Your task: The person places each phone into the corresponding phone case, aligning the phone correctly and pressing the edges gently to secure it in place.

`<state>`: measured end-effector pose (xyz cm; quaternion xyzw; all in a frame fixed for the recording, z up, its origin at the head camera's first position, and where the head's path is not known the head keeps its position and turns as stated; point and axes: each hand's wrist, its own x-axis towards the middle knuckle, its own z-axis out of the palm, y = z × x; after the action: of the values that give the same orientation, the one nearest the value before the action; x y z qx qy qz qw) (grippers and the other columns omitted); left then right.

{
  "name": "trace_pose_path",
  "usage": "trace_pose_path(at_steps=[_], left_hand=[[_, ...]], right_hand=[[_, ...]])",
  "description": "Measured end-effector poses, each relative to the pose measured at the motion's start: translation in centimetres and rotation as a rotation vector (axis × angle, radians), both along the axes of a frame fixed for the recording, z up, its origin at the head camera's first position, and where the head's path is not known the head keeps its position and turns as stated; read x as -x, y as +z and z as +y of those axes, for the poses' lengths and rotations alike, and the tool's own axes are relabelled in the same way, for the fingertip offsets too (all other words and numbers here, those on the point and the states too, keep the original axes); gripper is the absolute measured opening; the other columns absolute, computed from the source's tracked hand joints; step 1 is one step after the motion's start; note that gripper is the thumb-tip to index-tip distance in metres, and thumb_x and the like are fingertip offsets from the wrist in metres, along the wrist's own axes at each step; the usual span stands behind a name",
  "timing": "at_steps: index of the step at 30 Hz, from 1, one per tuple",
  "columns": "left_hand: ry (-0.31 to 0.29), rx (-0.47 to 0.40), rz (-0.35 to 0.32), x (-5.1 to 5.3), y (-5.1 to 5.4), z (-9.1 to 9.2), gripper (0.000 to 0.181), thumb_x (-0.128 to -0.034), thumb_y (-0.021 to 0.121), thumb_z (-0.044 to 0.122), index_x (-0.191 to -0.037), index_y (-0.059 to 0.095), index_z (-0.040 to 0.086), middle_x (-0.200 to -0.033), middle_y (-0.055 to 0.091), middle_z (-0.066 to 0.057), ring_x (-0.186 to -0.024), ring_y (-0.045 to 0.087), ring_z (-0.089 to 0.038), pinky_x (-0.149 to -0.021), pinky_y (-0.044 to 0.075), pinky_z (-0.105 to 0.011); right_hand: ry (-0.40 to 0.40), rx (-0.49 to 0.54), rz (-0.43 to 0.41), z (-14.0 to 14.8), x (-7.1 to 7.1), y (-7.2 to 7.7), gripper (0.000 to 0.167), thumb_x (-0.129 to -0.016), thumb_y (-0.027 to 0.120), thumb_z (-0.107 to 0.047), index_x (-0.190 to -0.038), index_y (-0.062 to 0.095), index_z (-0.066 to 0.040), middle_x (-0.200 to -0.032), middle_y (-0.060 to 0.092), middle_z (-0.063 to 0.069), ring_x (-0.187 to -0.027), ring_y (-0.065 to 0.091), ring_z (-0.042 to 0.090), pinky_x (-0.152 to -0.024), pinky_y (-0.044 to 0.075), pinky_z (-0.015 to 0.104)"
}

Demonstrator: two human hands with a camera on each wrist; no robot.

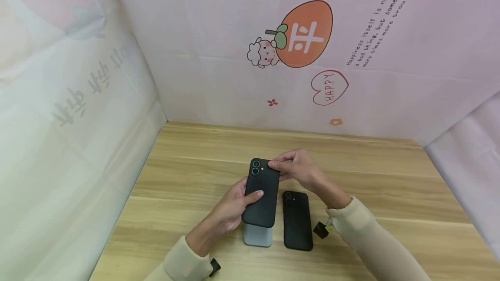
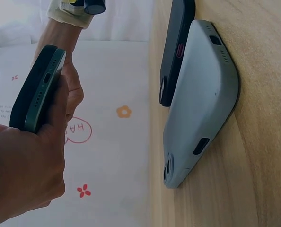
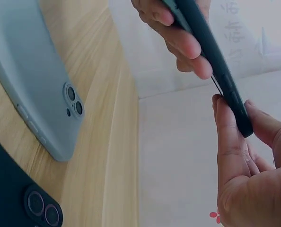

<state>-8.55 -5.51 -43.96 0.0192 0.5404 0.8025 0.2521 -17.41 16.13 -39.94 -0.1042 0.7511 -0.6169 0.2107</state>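
Both hands hold a dark phone in a case [image 1: 261,196] raised above the table, its back with two camera lenses facing up in the head view. My left hand [image 1: 233,206] grips its lower part, thumb across the back and fingers underneath. At the top right corner my right hand [image 1: 302,169] pinches it between thumb and fingers. In the right wrist view a thin line stands slightly apart from the edge of the dark phone [image 3: 216,52]. Below lies a grey-blue phone case [image 2: 204,94], partly hidden from above; whether a phone is inside I cannot tell. Beside it lies a black phone case [image 1: 297,222].
The wooden table [image 1: 187,151] runs back to a printed fabric wall [image 1: 218,86]. Another pale fabric sheet [image 1: 70,142] hangs along the left side. Small black cameras sit on both wrists.
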Motion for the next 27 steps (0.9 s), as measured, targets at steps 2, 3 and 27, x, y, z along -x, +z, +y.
trace_pose_path(at_steps=[2, 3, 27], left_hand=[[-0.002, -0.003, 0.0, 0.0, 0.0, 0.0, 0.052, -0.1095, 0.055, 0.004, -0.157, 0.037, -0.002, -0.145, 0.061, -0.022, -0.129, 0.065, -0.035, -0.107, 0.056, -0.045], [-0.005, -0.003, 0.001, 0.0, 0.0, 0.0, 0.051, -0.1095, 0.055, 0.004, -0.157, 0.037, -0.002, -0.145, 0.061, -0.022, -0.129, 0.065, -0.035, -0.107, 0.056, -0.044], [0.058, 0.181, 0.113, 1.4, -1.2, -1.1, 0.035, -0.1045, 0.067, 0.009, -0.133, 0.066, -0.012, -0.118, 0.076, -0.023, -0.105, 0.077, -0.028, -0.088, 0.065, -0.04]], right_hand=[[0.003, 0.014, -0.006, 0.0, 0.0, -0.1, 0.025, -0.099, 0.074, -0.004, -0.113, 0.072, 0.016, -0.092, 0.08, 0.016, -0.077, 0.079, 0.022, -0.073, 0.066, 0.038], [0.004, 0.019, -0.008, 0.1, 0.0, -0.1, 0.025, -0.099, 0.074, -0.004, -0.113, 0.072, 0.016, -0.092, 0.08, 0.015, -0.077, 0.079, 0.021, -0.072, 0.066, 0.037], [-0.033, -0.075, 0.106, 0.3, -1.1, -0.2, 0.021, -0.097, 0.079, -0.013, -0.105, 0.078, 0.007, -0.088, 0.08, 0.013, -0.074, 0.078, 0.024, -0.073, 0.066, 0.038]])
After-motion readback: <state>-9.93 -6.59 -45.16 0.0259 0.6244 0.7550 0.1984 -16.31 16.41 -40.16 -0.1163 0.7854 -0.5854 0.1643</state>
